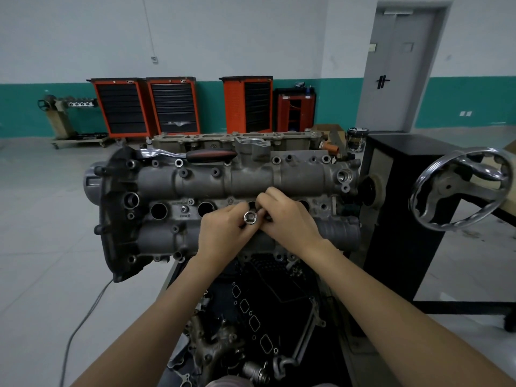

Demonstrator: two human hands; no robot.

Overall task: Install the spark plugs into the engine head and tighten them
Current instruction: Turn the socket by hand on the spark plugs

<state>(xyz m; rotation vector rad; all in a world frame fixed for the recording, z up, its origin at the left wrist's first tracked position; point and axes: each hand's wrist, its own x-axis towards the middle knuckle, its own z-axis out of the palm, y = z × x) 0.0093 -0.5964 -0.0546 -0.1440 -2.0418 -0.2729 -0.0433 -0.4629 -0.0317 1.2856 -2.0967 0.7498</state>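
The grey engine head (251,177) lies across a stand in front of me, with a row of dark spark plug wells (158,210) along its middle. Both hands meet over the third well from the left. My left hand (223,233) and my right hand (284,216) together grip a shiny metal socket (250,217), whose open end faces me. The spark plug itself is hidden. A ratchet wrench with a red and black handle (195,155) rests on the head's far edge.
A chrome handwheel (458,188) on the black stand (405,219) sits at the right. Loose engine parts (245,331) lie below the head. Orange tool cabinets (173,106) line the far wall. A cable (83,325) runs across the floor at the left.
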